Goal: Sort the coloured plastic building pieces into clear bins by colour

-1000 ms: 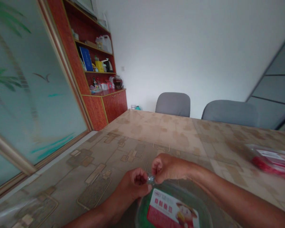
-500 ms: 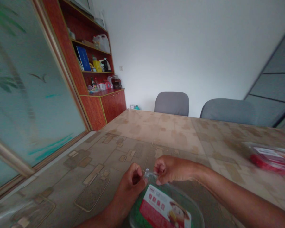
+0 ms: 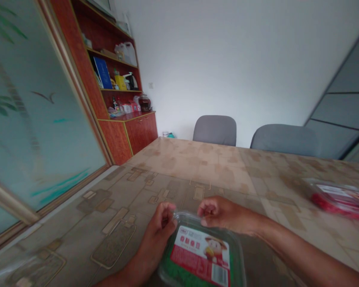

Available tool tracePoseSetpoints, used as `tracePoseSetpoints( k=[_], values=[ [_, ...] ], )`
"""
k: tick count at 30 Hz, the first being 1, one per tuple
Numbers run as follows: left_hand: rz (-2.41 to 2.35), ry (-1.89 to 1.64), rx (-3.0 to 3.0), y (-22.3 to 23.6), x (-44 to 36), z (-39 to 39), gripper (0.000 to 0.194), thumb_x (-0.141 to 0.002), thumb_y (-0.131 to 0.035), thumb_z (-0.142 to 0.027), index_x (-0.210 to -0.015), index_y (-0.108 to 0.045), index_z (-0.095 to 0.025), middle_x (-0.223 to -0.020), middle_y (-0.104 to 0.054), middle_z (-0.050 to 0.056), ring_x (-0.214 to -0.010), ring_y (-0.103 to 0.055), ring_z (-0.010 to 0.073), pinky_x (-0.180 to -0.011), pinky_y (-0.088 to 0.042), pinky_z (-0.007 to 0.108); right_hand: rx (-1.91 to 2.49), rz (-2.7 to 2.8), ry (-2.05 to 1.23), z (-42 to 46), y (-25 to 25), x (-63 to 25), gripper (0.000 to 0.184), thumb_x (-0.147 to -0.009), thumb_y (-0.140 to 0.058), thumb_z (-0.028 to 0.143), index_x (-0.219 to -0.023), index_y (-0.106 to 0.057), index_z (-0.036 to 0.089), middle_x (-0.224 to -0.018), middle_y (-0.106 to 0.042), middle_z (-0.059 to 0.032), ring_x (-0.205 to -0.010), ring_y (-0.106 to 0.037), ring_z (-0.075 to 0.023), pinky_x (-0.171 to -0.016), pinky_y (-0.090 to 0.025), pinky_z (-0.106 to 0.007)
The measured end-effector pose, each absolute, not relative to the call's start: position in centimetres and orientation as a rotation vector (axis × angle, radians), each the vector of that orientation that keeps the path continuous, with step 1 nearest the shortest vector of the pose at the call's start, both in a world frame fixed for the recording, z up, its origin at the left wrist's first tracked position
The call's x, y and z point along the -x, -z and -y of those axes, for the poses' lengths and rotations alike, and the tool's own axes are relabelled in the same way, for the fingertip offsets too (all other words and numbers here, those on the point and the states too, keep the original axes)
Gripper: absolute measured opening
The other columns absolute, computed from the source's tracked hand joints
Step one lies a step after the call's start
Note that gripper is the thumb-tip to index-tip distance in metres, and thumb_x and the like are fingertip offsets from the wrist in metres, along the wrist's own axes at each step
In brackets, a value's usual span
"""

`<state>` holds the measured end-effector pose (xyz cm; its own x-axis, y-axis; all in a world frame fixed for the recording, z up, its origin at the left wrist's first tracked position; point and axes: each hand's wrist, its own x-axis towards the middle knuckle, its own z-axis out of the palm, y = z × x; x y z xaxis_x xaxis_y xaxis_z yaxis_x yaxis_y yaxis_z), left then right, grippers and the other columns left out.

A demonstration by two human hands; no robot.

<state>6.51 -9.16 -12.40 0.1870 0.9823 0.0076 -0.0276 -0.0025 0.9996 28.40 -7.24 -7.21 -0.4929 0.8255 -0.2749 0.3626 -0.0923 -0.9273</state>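
A clear plastic food container (image 3: 197,259) with green contents stands at the table's near edge. Its lid carries a red and white label (image 3: 202,249) with a cartoon figure and a barcode. At the far left corner, my left hand (image 3: 160,229) pinches the rim between thumb and curled fingers. My right hand (image 3: 219,215) grips the far rim, its thumb on the lid edge and its fingers curled. The container's near end runs out of view.
Another clear container (image 3: 342,199) with red contents lies on the patterned table (image 3: 179,159) at the right. Clear plastic film (image 3: 20,275) shows at the lower left. Two grey chairs (image 3: 214,130) stand beyond the table, and a red-brown cabinet (image 3: 142,131) stands at the back left.
The container has turned, and more of its label and its barcode now show. My hands have moved apart along the rim, the left one shifting left and the right one slightly right.
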Motion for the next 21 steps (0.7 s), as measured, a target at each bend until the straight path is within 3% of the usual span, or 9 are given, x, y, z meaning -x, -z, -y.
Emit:
tracePoseSetpoints(
  k=[5, 15, 21],
  values=[
    [-1.071, -1.070, -1.297, 12.2, -6.6, 9.3, 0.039, -0.075, -0.062, -0.046, -0.103, -0.055, -0.019, -0.071, -0.047, -0.004, -0.064, -0.049, 0.0160, -0.058, -0.042, 0.025, 1.324, 1.732, -1.577, 10.3, 7.5, -31.8, 0.028, -0.064, -0.072, 0.034, -0.076, -0.053, 0.017, -0.064, -0.049, 0.0055, -0.058, -0.042, -0.0094, -0.054, -0.029, -0.021],
    [-0.995, -0.969, -1.358, 11.8, -6.7, 9.4, 0.029, -0.080, -0.060, -0.045, -0.092, -0.059, -0.019, -0.073, -0.054, -0.002, -0.065, -0.053, 0.0162, -0.059, -0.043, 0.024, 1.451, 1.735, -1.602, 10.7, 6.7, -31.7, 0.023, -0.052, -0.069, 0.020, -0.064, -0.049, 0.018, -0.056, -0.046, 0.0078, -0.054, -0.038, -0.0084, -0.050, -0.024, -0.021],
    [-1.005, -0.994, -1.319, 11.7, -6.6, 9.5, 0.030, -0.079, -0.064, -0.045, -0.094, -0.060, -0.020, -0.071, -0.057, -0.002, -0.063, -0.055, 0.0159, -0.058, -0.044, 0.023, 1.408, 1.784, -1.579, 10.6, 6.5, -32.3, 0.024, -0.059, -0.070, 0.028, -0.069, -0.052, 0.016, -0.059, -0.048, 0.0062, -0.055, -0.039, -0.0088, -0.051, -0.026, -0.021]
  ],
)
